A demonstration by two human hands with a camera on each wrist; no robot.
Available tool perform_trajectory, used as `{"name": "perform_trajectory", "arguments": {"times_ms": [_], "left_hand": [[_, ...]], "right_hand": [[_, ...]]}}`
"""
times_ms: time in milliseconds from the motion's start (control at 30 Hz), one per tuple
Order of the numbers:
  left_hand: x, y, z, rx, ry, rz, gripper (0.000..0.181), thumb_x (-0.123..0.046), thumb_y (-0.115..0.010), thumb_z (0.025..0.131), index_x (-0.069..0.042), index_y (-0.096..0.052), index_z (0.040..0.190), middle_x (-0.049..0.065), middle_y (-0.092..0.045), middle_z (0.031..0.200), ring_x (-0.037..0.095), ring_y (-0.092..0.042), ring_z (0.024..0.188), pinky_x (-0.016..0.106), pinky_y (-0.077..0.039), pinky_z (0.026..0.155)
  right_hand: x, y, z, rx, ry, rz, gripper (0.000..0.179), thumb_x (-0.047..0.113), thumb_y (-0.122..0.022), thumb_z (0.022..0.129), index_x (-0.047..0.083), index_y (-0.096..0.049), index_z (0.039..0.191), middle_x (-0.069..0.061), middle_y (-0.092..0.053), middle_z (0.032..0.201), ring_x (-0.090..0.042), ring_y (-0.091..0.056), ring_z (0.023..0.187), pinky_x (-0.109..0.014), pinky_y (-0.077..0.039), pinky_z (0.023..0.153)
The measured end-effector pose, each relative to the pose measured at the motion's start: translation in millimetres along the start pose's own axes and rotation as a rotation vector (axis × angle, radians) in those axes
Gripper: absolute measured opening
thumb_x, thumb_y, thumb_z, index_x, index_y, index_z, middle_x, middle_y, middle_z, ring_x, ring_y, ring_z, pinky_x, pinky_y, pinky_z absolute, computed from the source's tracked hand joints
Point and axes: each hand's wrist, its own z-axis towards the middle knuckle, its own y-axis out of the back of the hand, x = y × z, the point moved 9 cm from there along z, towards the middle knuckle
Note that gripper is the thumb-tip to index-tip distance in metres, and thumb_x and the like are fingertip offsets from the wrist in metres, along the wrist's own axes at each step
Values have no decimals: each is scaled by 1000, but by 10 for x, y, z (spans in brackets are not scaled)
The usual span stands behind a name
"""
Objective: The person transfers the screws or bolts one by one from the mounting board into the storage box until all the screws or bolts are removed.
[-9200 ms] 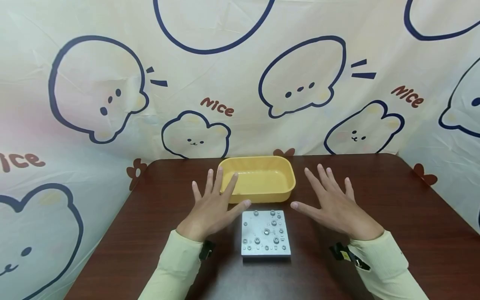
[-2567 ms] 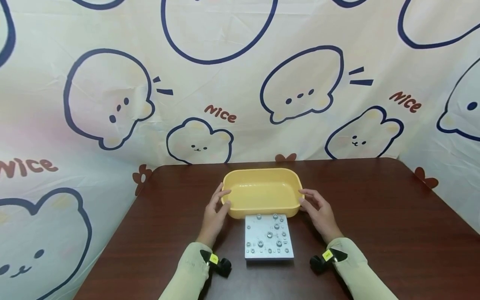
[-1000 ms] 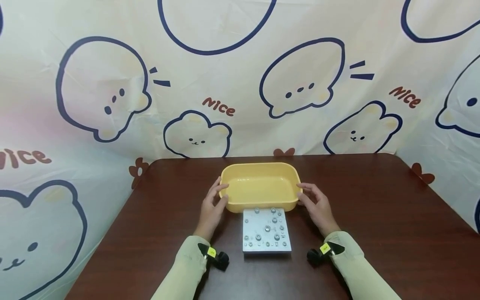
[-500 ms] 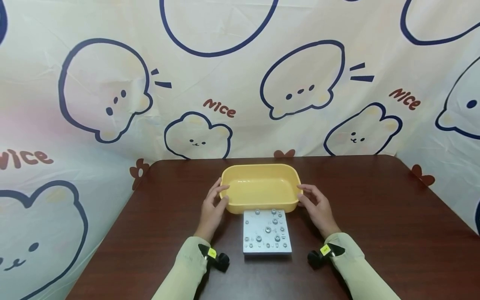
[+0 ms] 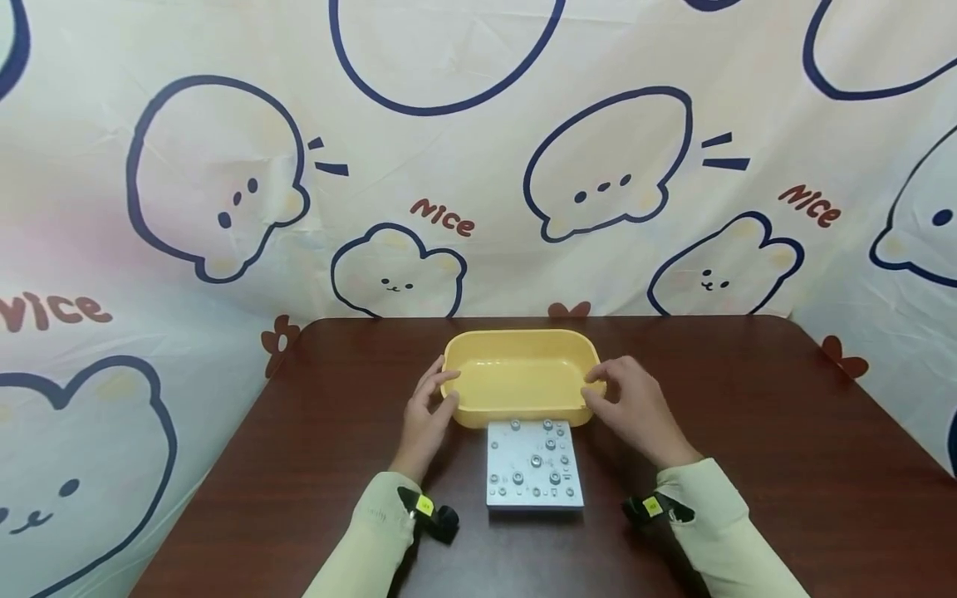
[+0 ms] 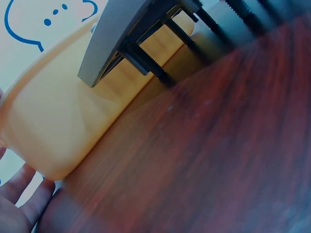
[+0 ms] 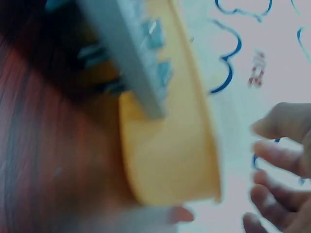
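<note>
A yellow plastic basin with a bare inside stands on the table, right behind a silver metal plate. Bolt heads of several sizes dot the plate's top, and threaded bolts stick out below it in the left wrist view. My left hand holds the basin's left end, thumb and fingers at the rim. Over the basin's right end hovers my right hand, its fingers loosely curved. In the blurred right wrist view, its fingers hold nothing and are apart from the basin wall.
A dark brown wooden table lies under everything. Behind it and at both sides hangs a pale cloth with cartoon bears. A black wrist camera juts from the left sleeve, another from the right.
Earlier, both spread hands came down to the basin's ends, and the basin came nearer to the plate. In the last half second my right hand lifted off the rim; the left stayed.
</note>
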Motion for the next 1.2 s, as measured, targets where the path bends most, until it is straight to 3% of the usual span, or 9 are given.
{"name": "perform_trajectory", "arguments": {"times_ms": [167,367,567,933,1200], "left_hand": [[-7,7,1,4,-1,-1,28,-25,-60,92,-30,-64,118,-25,-35,146,11,-28,140,47,-27,113],[-31,5,8,14,-3,-18,30,-20,-60,93,-22,-64,122,-18,-35,149,13,-28,141,48,-25,114],[-26,-7,15,30,8,-11,32,-16,-59,93,-15,-63,125,-8,-34,153,20,-26,143,51,-24,114],[-16,24,-17,4,-19,-2,28,-25,-60,91,-29,-64,118,-23,-35,148,12,-28,141,49,-26,113],[-44,9,-8,4,-39,-12,29,-21,-60,92,-25,-64,120,-20,-36,148,11,-29,140,47,-27,113]], "right_hand": [[243,-170,-76,158,-4,-89,6,15,-72,82,15,-67,84,3,-56,72,-14,-52,68,-27,-48,60],[338,-342,-168,249,-51,-197,6,17,-72,81,15,-66,81,6,-54,63,-12,-50,57,-27,-44,51],[351,-432,-208,231,-60,-280,8,19,-73,81,13,-68,80,6,-57,64,-12,-48,54,-27,-40,48],[385,-474,-200,175,-9,-322,9,15,-72,81,12,-68,73,7,-51,56,-12,-46,51,-26,-38,46],[364,-479,-194,176,9,-316,12,14,-71,80,12,-63,72,7,-49,55,-12,-45,49,-26,-38,45]]}}
